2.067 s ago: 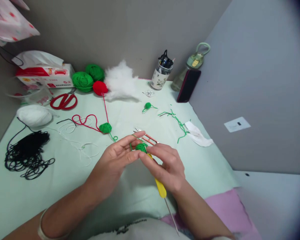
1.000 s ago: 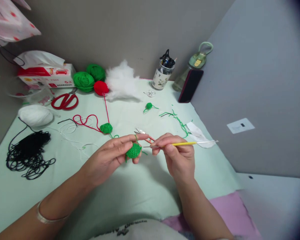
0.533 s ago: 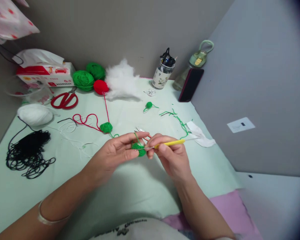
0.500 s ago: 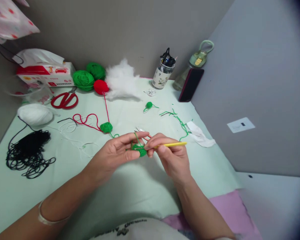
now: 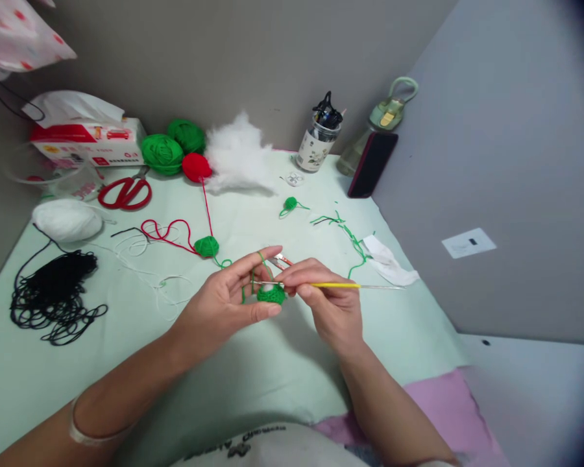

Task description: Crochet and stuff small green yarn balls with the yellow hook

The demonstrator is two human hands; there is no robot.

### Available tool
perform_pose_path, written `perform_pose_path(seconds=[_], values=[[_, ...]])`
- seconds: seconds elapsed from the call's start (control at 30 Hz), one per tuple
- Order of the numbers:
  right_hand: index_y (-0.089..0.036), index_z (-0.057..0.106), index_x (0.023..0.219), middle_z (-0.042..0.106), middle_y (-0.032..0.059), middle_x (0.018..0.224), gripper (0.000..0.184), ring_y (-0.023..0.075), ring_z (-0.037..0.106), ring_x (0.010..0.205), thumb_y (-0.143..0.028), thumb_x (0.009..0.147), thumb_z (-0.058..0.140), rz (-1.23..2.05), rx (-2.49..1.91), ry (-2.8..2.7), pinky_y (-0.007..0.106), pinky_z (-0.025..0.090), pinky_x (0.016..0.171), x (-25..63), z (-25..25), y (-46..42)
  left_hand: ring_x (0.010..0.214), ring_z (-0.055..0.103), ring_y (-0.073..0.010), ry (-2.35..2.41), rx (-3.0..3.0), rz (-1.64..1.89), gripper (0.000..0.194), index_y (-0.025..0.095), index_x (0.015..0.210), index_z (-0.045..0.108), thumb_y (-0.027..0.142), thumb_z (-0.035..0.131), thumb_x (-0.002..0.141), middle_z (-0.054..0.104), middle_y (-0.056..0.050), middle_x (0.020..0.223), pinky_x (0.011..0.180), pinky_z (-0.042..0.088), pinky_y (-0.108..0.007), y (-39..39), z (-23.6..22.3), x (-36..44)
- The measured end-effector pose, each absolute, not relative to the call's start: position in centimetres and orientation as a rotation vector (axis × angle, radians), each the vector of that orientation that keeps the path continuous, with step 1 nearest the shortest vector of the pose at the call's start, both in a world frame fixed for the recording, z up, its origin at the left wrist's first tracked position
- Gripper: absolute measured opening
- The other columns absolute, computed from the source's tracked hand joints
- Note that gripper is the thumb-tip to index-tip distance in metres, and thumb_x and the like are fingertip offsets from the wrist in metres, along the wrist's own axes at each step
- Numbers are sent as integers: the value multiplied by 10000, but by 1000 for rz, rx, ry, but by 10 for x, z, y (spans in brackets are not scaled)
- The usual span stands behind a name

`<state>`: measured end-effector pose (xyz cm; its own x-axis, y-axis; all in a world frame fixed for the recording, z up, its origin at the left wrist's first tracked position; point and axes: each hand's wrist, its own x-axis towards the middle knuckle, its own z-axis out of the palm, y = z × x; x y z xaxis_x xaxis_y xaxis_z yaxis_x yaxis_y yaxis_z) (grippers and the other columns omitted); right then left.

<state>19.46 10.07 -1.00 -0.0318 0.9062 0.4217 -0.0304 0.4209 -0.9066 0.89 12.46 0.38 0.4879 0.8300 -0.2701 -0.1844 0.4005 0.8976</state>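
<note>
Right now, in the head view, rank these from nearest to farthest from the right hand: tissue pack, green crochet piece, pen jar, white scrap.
From the right hand:
1. Green crochet piece, just left, in the left hand.
2. White scrap, to the right.
3. Pen jar, ahead, by the back wall.
4. Tissue pack, far left corner.

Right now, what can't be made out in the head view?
- Head view: green-lidded clear bottle, partly hidden behind the black phone.
- Head view: orange-handled metal snips, mostly covered by the right hand.
- Head view: red-spotted pink cloth, cut off by the top-left edge.
- Head view: print on the white wall card, too small to read.
</note>
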Motion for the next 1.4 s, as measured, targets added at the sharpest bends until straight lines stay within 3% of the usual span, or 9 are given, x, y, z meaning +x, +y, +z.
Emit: perform_pose_path(seconds=[0.17, 0.3, 0.4, 0.53, 0.73, 0.83, 0.97, 1.1, 1.4], values=[[-247, 797, 980, 792, 54, 948, 126, 128, 671, 652, -278, 967, 676, 1072, -780, -1277, 258, 549, 534, 191, -13, 103, 1062, 610, -204, 887, 1049, 760, 767, 334, 1485, 565, 260, 857, 780, 612, 1, 1009, 1035, 451, -342, 122, 3, 8], [-218, 763, 912, 778, 39, 877, 160, 81, 568, 485, -373, 926, 723, 1223, -788, -1113, 240, 524, 487, 193, -13, 108, 1346, 540, -275, 749, 1096, 594, 732, 347, 1548, 488, 305, 771, 874, 659, -56, 1315, 1125, 406, -367, 129, 1, -3], [-212, 733, 861, 763, 25, 802, 252, 75, 526, 450, -462, 876, 763, 1296, -826, -1055, 225, 496, 456, 195, -13, 110, 1489, 429, -293, 690, 1182, 487, 569, 340, 1494, 572, 283, 679, 937, 648, -42, 1446, 1194, 339, -374, 137, 2, -12], [-213, 716, 847, 753, 23, 800, 288, 70, 490, 443, -497, 883, 746, 1319, -830, -1097, 224, 466, 444, 197, -14, 111, 1333, 596, -290, 756, 1152, 578, 396, 302, 1358, 706, 377, 621, 978, 775, -46, 1235, 1141, 387, -349, 140, 4, -11], [-226, 739, 864, 765, 36, 808, 183, 119, 627, 643, -392, 936, 714, 1234, -745, -1253, 213, 484, 520, 199, -16, 111, 790, 760, -208, 479, 696, 511, 519, 275, 1512, 511, 397, 574, 1011, 762, -17, 895, 751, 539, -315, 130, -1, 4], [-237, 749, 875, 773, 25, 817, 140, 108, 628, 624, -363, 930, 727, 1310, -668, -1234, 205, 503, 516, 200, -18, 111, 816, 740, -193, 422, 600, 499, 563, 253, 1466, 548, 323, 710, 931, 760, -46, 949, 695, 513, -282, 128, -3, 7], [-241, 748, 900, 766, -3, 818, 155, 54, 477, 404, -393, 924, 726, 1512, -584, -1154, 229, 546, 445, 201, -19, 108, 973, 697, -198, 428, 593, 510, 609, 242, 1443, 575, 245, 776, 869, 748, -89, 1121, 848, 473, -311, 123, -3, 9], [-222, 733, 845, 765, 2, 782, 220, 17, 413, 335, -435, 899, 746, 1504, -692, -1123, 169, 402, 355, 198, -15, 105, 1113, 640, -220, 540, 612, 565, 697, 268, 1482, 536, 263, 808, 840, 705, -67, 1171, 977, 415, -337, 118, -6, 14], [-239, 751, 823, 645, -49, 524, 237, 29, 373, 306, -471, 860, 783, 1595, -837, -841, 166, 339, 367, 190, -14, 102, 962, 629, -158, 595, 612, 745, 653, 276, 1451, 570, 239, 801, 842, 656, -12, 1008, 881, 450, -280, 115, -8, 22]])
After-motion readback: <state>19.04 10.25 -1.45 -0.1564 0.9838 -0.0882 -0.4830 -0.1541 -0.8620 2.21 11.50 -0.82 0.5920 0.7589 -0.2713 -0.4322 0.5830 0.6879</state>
